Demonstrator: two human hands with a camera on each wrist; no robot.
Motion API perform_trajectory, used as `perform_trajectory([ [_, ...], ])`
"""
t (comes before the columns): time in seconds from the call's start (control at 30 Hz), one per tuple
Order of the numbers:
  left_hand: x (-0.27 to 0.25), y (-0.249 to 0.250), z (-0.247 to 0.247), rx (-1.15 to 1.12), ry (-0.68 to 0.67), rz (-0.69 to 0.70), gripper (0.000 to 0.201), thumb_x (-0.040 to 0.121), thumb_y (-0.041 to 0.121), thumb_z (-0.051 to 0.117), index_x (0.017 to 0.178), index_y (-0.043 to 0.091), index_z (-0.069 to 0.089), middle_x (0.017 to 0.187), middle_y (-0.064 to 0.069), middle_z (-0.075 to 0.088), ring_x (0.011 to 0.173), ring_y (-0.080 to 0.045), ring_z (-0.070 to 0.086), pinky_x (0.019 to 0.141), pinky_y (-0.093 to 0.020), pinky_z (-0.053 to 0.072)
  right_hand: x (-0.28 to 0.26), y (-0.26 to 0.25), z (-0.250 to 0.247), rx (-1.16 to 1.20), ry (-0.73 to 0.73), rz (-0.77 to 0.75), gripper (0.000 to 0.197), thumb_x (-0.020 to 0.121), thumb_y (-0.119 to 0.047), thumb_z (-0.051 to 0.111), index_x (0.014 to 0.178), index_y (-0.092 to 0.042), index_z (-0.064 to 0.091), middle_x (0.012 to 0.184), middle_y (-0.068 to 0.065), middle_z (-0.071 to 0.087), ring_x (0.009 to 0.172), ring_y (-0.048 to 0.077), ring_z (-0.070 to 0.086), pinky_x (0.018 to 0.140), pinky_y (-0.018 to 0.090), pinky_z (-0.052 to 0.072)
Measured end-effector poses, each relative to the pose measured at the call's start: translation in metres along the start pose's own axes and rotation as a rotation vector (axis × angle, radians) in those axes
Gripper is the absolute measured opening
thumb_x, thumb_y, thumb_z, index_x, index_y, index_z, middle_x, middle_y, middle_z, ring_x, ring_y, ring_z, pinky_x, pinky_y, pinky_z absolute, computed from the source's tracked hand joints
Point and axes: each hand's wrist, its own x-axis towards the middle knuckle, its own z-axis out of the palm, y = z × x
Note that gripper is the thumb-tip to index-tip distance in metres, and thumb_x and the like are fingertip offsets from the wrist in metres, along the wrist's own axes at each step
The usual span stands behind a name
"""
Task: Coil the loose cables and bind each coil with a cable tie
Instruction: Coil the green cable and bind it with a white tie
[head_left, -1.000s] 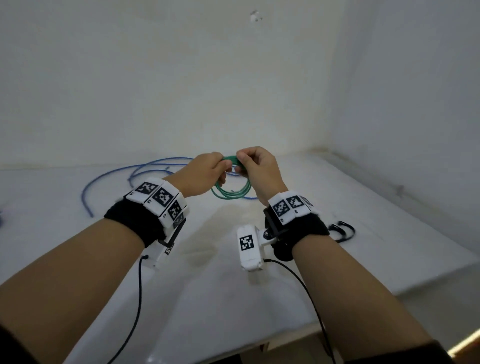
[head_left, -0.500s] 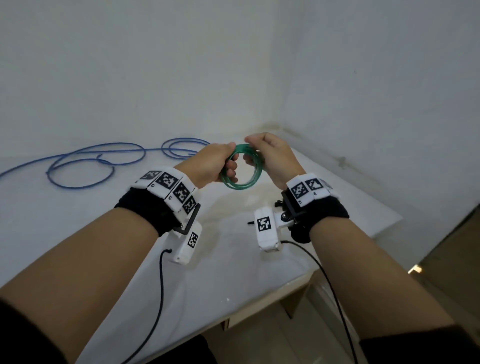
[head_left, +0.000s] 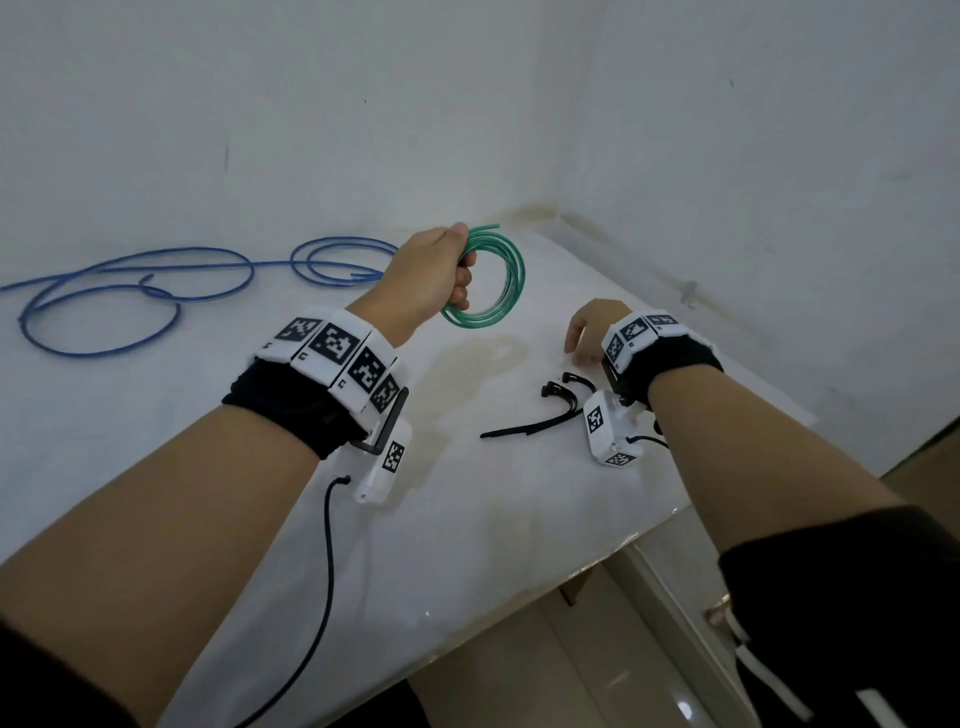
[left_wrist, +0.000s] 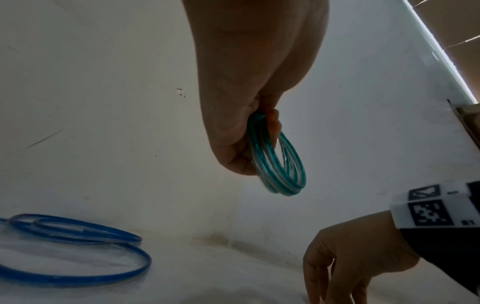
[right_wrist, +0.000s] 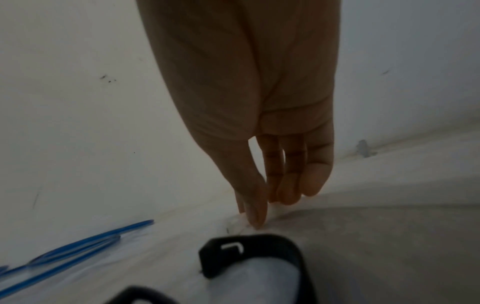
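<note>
My left hand (head_left: 441, 275) grips a coiled green cable (head_left: 498, 291) and holds it upright above the white table (head_left: 467, 519); the coil (left_wrist: 280, 164) hangs from curled fingers in the left wrist view. My right hand (head_left: 587, 332) is low over the table with straight fingers (right_wrist: 285, 185) pointing down, tips at the surface, holding nothing. Black cable ties (head_left: 550, 410) lie just in front of the right wrist, one (right_wrist: 246, 253) close under the right wrist camera. A loose blue cable (head_left: 156, 280) sprawls across the table's far left.
Two white walls meet at a corner (head_left: 561, 213) behind the table. The table's front edge (head_left: 597, 561) runs diagonally at the right, with floor below. Black camera leads (head_left: 322, 571) hang from both wrists.
My right hand let go of the green coil and dropped to the table beside the cable ties. The left hand alone keeps the coil, raised slightly. The view swung right.
</note>
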Motion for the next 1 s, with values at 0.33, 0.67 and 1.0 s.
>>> perform_trajectory([
  [0.33, 0.006, -0.002, -0.015, -0.026, 0.065, 0.003, 0.036, 0.100, 0.022, 0.032, 0.067, 0.012, 0.044, 0.051, 0.002, 0.036, 0.034, -0.008, 0.034, 0.059, -0.031, 0.039, 0.004, -0.026, -0.024, 0.100, 0.331, -0.037, 0.018, 0.090, -0.004, 0.053, 0.075, -0.007, 0.063, 0.096, 0.019, 0.070, 0.078, 0.025, 0.063, 0.083, 0.036, 0.054],
  [0.67, -0.020, 0.012, -0.096, 0.004, 0.327, -0.004, 0.037, 0.100, 0.024, 0.032, 0.067, 0.012, 0.047, 0.041, 0.006, 0.041, 0.032, -0.009, 0.037, 0.061, -0.032, 0.042, -0.040, -0.131, -0.037, 1.282, 0.402, -0.376, 0.018, 0.088, 0.002, 0.058, 0.100, -0.003, 0.045, 0.066, 0.007, 0.053, 0.041, 0.005, 0.056, 0.045, 0.019, 0.049],
  [1.0, -0.073, 0.019, -0.205, 0.130, 0.587, -0.005, 0.036, 0.100, 0.024, 0.030, 0.070, 0.012, 0.046, 0.062, -0.003, 0.041, 0.052, -0.017, 0.039, 0.055, -0.028, 0.039, -0.072, -0.241, -0.007, 1.237, 0.290, -0.613, 0.016, 0.089, -0.001, 0.057, 0.082, -0.016, 0.054, 0.075, 0.004, 0.062, 0.057, 0.011, 0.051, 0.050, 0.018, 0.045],
])
